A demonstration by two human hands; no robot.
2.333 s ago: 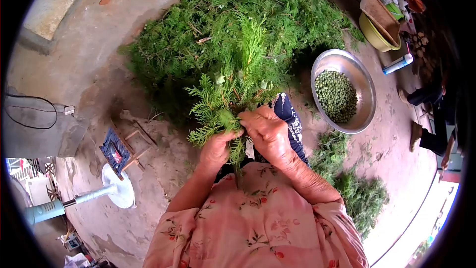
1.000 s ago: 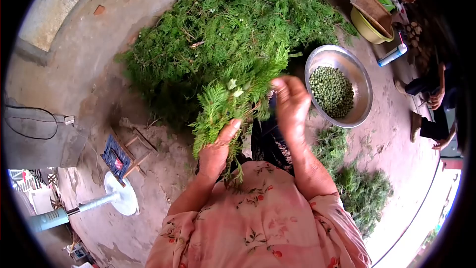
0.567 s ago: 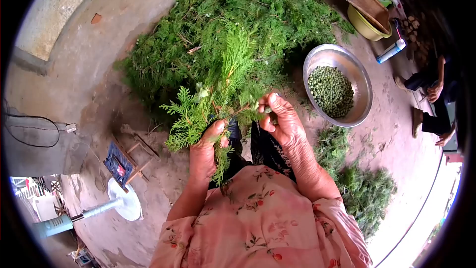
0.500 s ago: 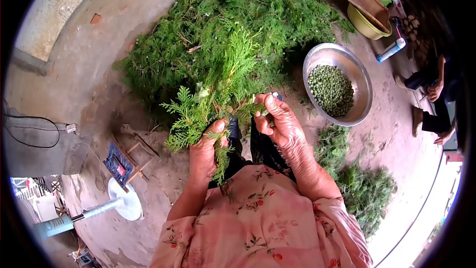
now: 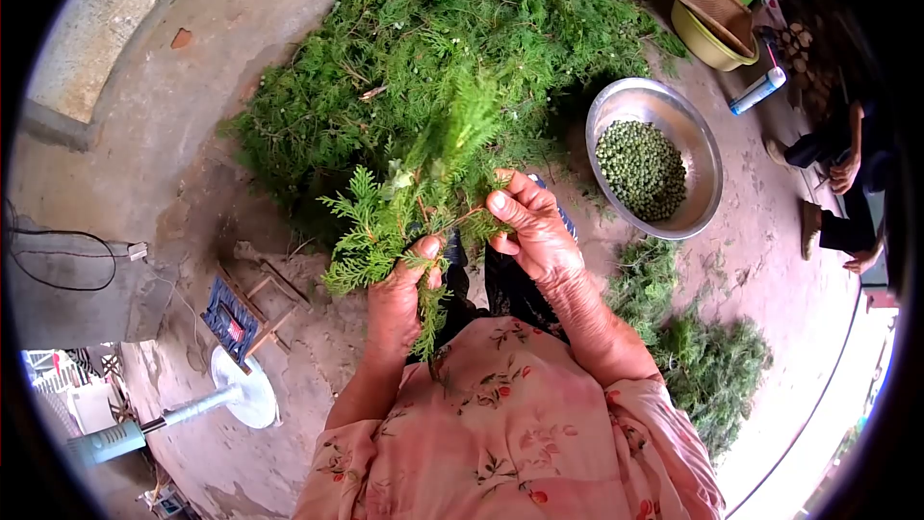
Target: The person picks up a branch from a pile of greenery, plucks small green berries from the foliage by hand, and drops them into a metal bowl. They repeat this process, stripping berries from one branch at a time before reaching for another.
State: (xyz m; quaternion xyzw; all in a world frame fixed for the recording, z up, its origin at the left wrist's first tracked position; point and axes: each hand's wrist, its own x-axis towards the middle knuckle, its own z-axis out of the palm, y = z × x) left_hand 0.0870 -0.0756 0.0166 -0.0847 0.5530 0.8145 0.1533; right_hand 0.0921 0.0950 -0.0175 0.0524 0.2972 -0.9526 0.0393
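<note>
My left hand (image 5: 402, 294) is closed round the lower stems of a leafy cypress sprig (image 5: 368, 223), which spreads up and to the left. A pale green cone (image 5: 397, 176) shows among its leaves. My right hand (image 5: 539, 236) pinches a side twig of the same sprig between thumb and fingers, with the reddish stem stretched between both hands. The sprig's upper tip is blurred. To the right stands a metal basin (image 5: 710, 149) holding many small green cones (image 5: 640, 173). Beyond my hands lies a large heap of cypress branches (image 5: 462, 14).
A smaller pile of greenery (image 5: 717, 376) lies at right. Further right sits another person (image 5: 847, 173), partly in shadow. A yellow basin (image 5: 703, 39) stands at the back right. On the left are a small folding stool (image 5: 236, 323) and a standing fan (image 5: 207, 404).
My right hand has shifted slightly and now pinches the side twig; earlier its fingers were at a small green piece by the twig's end. The sprig's upper tip has moved and blurred.
</note>
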